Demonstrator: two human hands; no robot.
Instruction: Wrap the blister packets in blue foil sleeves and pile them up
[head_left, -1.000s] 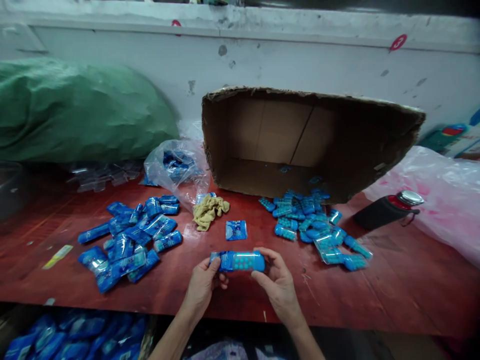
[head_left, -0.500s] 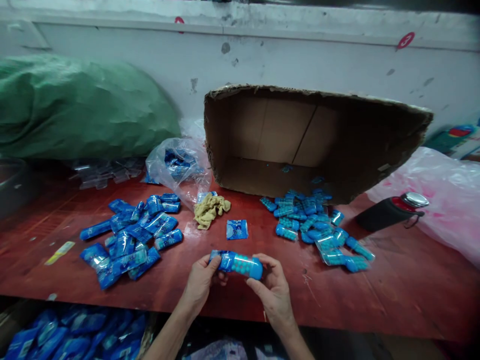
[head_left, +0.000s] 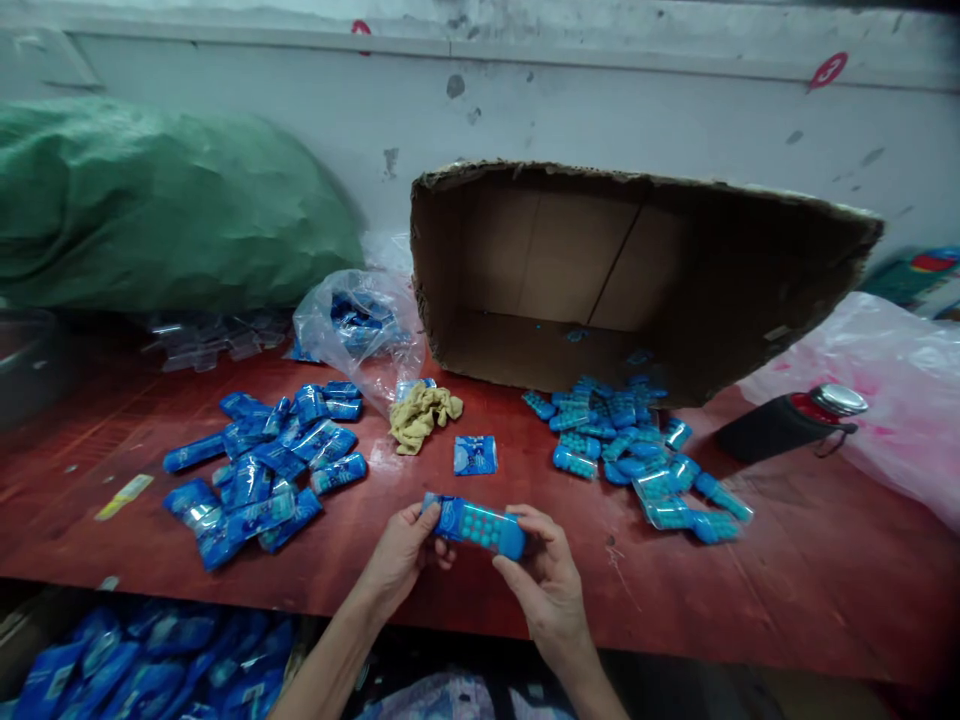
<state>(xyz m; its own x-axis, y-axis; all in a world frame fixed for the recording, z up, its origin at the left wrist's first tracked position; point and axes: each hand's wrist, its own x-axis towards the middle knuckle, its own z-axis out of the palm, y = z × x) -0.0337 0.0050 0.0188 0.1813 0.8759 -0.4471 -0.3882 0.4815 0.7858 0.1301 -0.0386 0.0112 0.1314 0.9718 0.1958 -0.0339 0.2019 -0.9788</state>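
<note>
Between my two hands lies a clear tube of turquoise balls [head_left: 484,527] with a blue cap at its right end and a blue printed wrapper at its left. My left hand [head_left: 409,550] pinches the wrapper end between thumb and fingers. At the capped end, my right hand [head_left: 546,570] grips with thumb below and fingers above. Just beyond them a flat blue packet [head_left: 475,455] rests on the red table [head_left: 420,610]. Wrapped blue packs [head_left: 262,480] are heaped to the left, and unwrapped ball tubes [head_left: 615,440] to the right.
A cardboard box [head_left: 570,260] lies on its side at the back, opening toward me. Near it are a yellow crumpled cloth [head_left: 421,415] and a clear bag of blue packets [head_left: 360,325]. A black bottle [head_left: 787,425] leans at right; a green sack [head_left: 172,210] fills the left back.
The tube has turned a little in my hands, so its rows of balls show more plainly. Both hands keep their hold; the whole view has shifted slightly.
</note>
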